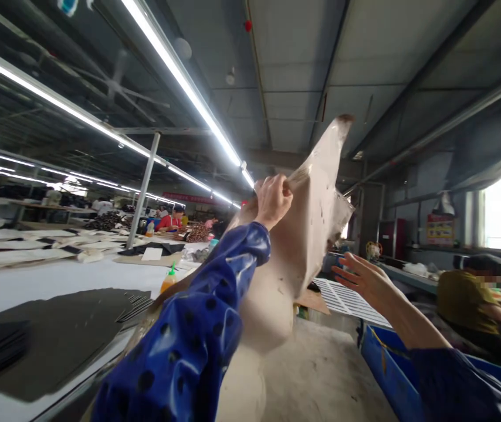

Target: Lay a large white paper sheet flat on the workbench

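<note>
A large, limp beige sheet [283, 275], perhaps leather or coated cloth, hangs up in front of me. Its upper edge is gripped by my left hand [274, 199], whose fingers are wrapped closed round it. One corner of the sheet points up to the right, and its lower part drapes down onto the worktop [329, 375]. To the right of the sheet, apart from it, my right hand [360, 278] is raised with fingers spread and nothing in it. Blue sleeves with dark dots cover my forearms.
Dark cut pieces [65, 328] lie on the white table at left, near an orange bottle with a green tip [169, 278]. A blue bin [386, 363] stands at lower right. Beyond it sits a person in a yellow top [464, 299]. A white slatted rack [349, 302] is behind.
</note>
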`<act>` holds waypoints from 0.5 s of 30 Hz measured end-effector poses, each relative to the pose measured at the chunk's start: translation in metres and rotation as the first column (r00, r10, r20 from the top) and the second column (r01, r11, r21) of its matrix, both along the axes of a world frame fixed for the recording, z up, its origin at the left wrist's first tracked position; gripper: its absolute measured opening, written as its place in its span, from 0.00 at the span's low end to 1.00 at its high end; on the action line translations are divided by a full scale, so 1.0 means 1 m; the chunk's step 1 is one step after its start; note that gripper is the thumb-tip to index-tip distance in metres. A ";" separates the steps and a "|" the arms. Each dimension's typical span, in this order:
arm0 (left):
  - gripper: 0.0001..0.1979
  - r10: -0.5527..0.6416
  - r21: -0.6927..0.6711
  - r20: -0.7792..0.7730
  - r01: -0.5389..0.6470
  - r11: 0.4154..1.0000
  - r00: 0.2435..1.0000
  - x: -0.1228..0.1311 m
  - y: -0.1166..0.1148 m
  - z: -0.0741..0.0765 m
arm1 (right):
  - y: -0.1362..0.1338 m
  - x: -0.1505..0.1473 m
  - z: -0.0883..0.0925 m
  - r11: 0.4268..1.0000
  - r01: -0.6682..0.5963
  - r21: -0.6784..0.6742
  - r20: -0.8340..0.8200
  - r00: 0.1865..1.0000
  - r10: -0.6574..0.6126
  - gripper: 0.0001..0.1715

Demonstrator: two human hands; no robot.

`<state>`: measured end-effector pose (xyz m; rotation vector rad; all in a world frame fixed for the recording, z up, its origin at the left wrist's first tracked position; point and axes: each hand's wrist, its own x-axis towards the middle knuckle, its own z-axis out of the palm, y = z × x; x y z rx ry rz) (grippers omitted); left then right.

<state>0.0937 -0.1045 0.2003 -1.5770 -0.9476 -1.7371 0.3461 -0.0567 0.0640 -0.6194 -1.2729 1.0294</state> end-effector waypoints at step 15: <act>0.11 0.323 0.392 -0.560 -0.099 0.914 0.763 0.075 -0.005 -0.100 | 0.016 -0.077 -0.063 0.979 -0.157 0.133 -0.539 0.817 0.204 0.26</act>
